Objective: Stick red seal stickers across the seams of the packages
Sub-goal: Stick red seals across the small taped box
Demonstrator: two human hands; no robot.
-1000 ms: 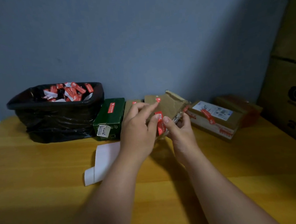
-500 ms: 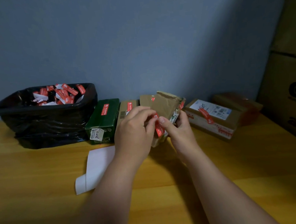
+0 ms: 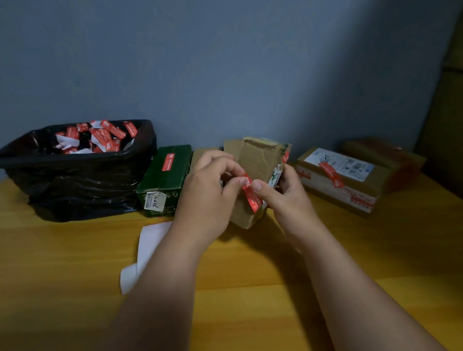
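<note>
Blue-grey wall point(image 3: 217, 54) behind yellow wood tabletop point(image 3: 259, 295); big cartons point(image 3: 456, 107) at right edge. Along back edge: bin point(image 3: 76, 182) w/ red scraps, green box point(image 3: 168, 179), brown package point(image 3: 257, 168) held tilted at centre, labelled box point(image 3: 339, 177). White backing point(image 3: 148, 251) near front-left of hands. Left hand point(image 3: 207, 193) & right hand point(image 3: 288, 199) pinch red sticker point(image 3: 252, 194) against package. Vs 0.5 s ago: sticker lies flatter, package tipped more upright.

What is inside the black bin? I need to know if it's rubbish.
The bin, lined with a black bag, holds a heap of red stickers mixed with white paper scraps. Only the top layer shows; whatever lies below is covered.
</note>
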